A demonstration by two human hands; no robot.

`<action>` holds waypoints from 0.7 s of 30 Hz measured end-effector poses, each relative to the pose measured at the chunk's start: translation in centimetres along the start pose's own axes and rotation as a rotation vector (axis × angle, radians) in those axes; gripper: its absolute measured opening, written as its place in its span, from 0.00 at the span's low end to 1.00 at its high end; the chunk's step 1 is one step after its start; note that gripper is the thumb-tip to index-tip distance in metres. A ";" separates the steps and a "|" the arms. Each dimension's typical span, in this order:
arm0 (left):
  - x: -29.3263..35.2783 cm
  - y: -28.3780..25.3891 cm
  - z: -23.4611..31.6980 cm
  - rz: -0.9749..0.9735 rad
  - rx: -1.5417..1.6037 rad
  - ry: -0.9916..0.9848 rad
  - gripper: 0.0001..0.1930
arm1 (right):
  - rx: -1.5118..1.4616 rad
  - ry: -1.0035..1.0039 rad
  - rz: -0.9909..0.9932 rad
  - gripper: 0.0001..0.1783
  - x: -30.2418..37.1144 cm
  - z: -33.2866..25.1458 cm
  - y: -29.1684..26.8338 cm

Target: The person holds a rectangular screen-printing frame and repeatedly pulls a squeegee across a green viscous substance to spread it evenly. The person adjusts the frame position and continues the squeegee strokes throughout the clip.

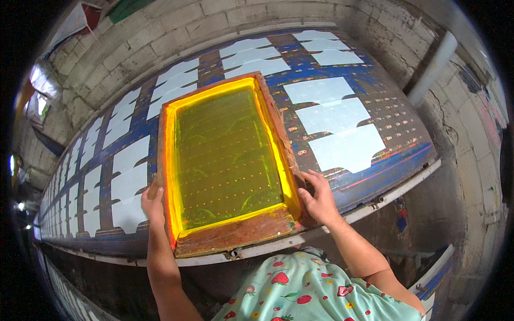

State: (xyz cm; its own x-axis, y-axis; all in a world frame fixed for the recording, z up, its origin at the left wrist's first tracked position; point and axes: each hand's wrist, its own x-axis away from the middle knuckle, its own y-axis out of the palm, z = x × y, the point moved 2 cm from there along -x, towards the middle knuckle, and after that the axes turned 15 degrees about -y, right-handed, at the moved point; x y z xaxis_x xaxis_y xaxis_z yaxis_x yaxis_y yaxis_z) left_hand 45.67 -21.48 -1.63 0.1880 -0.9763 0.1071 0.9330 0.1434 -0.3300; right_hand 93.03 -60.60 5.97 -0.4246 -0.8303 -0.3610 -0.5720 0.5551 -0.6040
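Currently, left hand [153, 206] at eight o'clock and right hand [319, 199] at four grip a wood-framed silkscreen [227, 160]; pale cut panels [333, 115] at two look unmarked.

1. Brown rectangular wooden frame [235, 234], centre: rough, chipped.
2. Translucent yellow-green sheet [225, 160] inside it: smooth, faintly glossy.
3. White notched cloth-like pieces [333, 116], upper right: smooth, matt.
4. Grey block wall [187, 24], top: rough, matt.
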 end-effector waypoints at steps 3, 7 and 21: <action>-0.1 -0.1 0.1 -0.006 -0.009 0.002 0.28 | -0.391 0.154 0.014 0.31 -0.6 2.5 1.5; 0.7 0.0 0.9 0.019 -0.042 -0.068 0.27 | -0.424 0.302 -0.049 0.29 -1.1 1.7 2.3; 1.3 0.0 1.8 -0.100 0.146 -0.146 0.24 | -0.292 0.332 -0.026 0.22 -3.8 -3.8 1.3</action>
State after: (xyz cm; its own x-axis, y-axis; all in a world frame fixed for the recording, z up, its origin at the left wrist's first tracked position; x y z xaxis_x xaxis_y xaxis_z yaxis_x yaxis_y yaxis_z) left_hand 46.50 -22.49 0.23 0.1248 -0.9546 0.2704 0.9817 0.0794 -0.1729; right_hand 91.27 -56.53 9.25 -0.5828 -0.8095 -0.0716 -0.7393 0.5647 -0.3669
